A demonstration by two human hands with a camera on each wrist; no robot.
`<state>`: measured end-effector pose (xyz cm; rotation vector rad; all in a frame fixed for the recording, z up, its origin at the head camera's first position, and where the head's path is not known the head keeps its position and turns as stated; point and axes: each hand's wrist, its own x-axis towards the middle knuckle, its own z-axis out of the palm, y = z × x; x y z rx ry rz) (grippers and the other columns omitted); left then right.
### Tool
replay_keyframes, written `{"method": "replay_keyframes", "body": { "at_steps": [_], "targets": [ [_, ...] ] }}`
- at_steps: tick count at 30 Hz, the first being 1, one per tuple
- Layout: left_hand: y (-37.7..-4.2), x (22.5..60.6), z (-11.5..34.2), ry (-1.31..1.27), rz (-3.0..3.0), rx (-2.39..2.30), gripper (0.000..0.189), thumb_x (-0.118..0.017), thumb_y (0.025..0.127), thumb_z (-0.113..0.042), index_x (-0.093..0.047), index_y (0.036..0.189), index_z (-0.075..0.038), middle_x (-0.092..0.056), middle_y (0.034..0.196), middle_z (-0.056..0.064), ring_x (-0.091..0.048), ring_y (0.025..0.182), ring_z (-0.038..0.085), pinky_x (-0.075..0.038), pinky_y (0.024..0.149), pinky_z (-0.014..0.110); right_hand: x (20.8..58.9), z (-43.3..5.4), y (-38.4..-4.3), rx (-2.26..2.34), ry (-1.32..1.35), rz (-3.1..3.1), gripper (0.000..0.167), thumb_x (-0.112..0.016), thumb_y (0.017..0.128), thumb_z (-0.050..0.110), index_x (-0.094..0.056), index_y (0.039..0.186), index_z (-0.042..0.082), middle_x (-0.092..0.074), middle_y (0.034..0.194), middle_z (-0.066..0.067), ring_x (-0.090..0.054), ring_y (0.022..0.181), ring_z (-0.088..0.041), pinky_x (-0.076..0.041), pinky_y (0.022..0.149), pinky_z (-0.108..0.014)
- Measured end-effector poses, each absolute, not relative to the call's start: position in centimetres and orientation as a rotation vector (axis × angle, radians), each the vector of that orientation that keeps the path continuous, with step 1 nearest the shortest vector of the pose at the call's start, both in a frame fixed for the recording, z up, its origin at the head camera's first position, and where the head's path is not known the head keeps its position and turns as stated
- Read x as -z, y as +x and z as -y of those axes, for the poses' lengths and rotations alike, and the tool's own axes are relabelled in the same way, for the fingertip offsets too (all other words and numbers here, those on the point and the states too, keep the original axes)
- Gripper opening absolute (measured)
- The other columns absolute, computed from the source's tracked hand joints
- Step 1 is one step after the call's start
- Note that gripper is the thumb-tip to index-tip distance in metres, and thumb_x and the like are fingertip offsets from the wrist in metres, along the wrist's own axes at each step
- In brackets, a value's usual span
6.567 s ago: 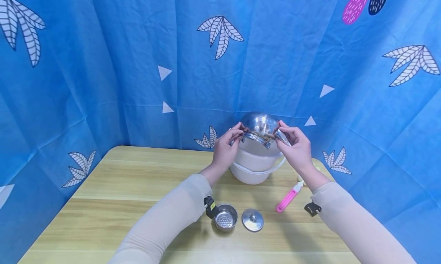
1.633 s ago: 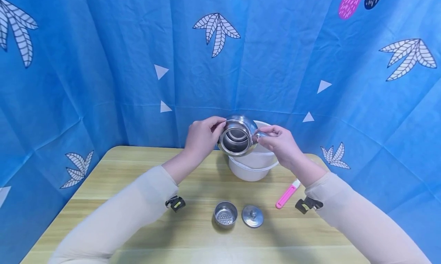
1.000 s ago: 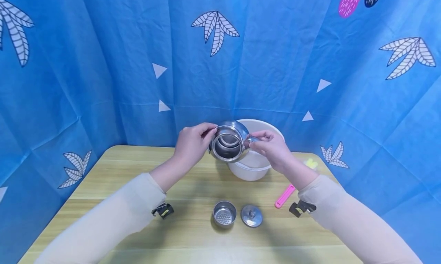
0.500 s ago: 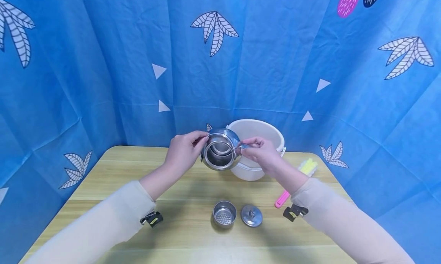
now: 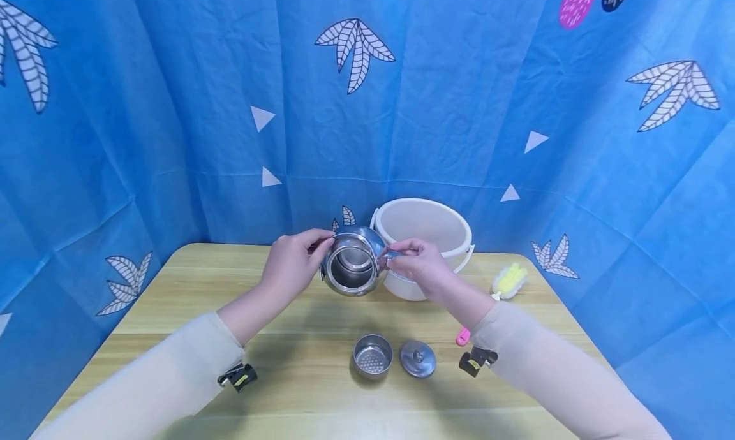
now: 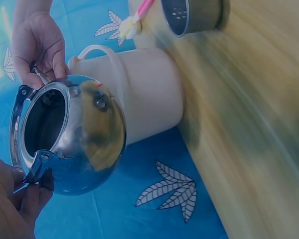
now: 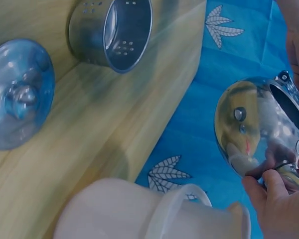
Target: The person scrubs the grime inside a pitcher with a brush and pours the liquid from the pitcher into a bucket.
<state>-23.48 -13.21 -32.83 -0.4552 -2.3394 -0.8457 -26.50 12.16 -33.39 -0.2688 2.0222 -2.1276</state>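
A shiny stainless steel teapot (image 5: 353, 261) is held in the air above the table, tilted so its lidless mouth faces me. My left hand (image 5: 289, 258) pinches it at the rim, by the bracket of its bail handle (image 6: 15, 129), as the left wrist view shows. On the other side my right hand (image 5: 422, 264) grips the short spout (image 7: 291, 174) between thumb and fingers. The inside of the teapot is dark, with a bright ring visible in it. Below stand a perforated metal strainer cup (image 5: 372, 362) and, beside it, a round knobbed lid (image 5: 418, 358).
Behind my right hand stands a white bucket (image 5: 404, 288) with its handle down. A brush with a yellow-and-white head (image 5: 510, 279) and pink grip lies at the right, partly hidden by my forearm. Blue patterned cloth (image 5: 230, 140) hangs around the table.
Earlier the teapot was upturned over the bucket. Both hands have since brought it left and nearer, mouth turned toward me, uncovering the bucket's opening. Strainer cup and lid stay put.
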Motion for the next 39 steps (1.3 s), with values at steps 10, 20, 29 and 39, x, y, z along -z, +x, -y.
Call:
{"method": "replay_keyframes", "body": {
  "at_steps": [10,20,29,39],
  "targets": [
    [-23.1,34.0,14.3,-0.441,2.349,0.827,0.018,-0.069,0.097,-0.020,-0.077,0.108,-0.009,-0.077,0.098,0.007,-0.072,0.075,0.020,-0.058,0.067,0.040,34.5,-11.1,-26.3,2.060,-0.258,-2.042,0.036,-0.062,0.083,-0.011,-0.056,0.119,-0.008,-0.072,0.110,-0.015,-0.070,0.093,-0.017,-0.052,0.100,-0.039],
    [-22.5,34.5,15.2,-0.415,2.400,0.815,0.017,-0.069,0.096,-0.020,-0.078,0.106,-0.009,-0.077,0.096,0.006,-0.068,0.073,0.018,-0.056,0.067,0.040,35.5,-10.2,-26.2,2.067,-0.231,-1.967,0.031,-0.061,0.085,-0.012,-0.057,0.115,-0.008,-0.073,0.103,-0.010,-0.070,0.091,-0.016,-0.053,0.099,-0.038],
    [-22.2,35.2,16.0,-0.400,2.424,0.804,0.019,-0.069,0.096,-0.019,-0.077,0.111,-0.010,-0.077,0.101,0.007,-0.070,0.076,0.019,-0.057,0.068,0.040,36.2,-9.3,-25.9,2.057,-0.204,-1.979,0.033,-0.061,0.083,-0.014,-0.058,0.115,-0.009,-0.073,0.101,-0.012,-0.071,0.091,-0.018,-0.053,0.097,-0.039],
    [-21.9,36.0,16.8,-0.404,2.433,0.783,0.017,-0.070,0.095,-0.018,-0.078,0.107,-0.008,-0.077,0.093,0.006,-0.071,0.077,0.021,-0.057,0.071,0.043,37.4,-8.3,-25.8,2.029,-0.185,-1.966,0.035,-0.062,0.083,-0.014,-0.057,0.117,-0.011,-0.071,0.105,-0.018,-0.070,0.095,-0.021,-0.054,0.097,-0.038]
  ]
}}
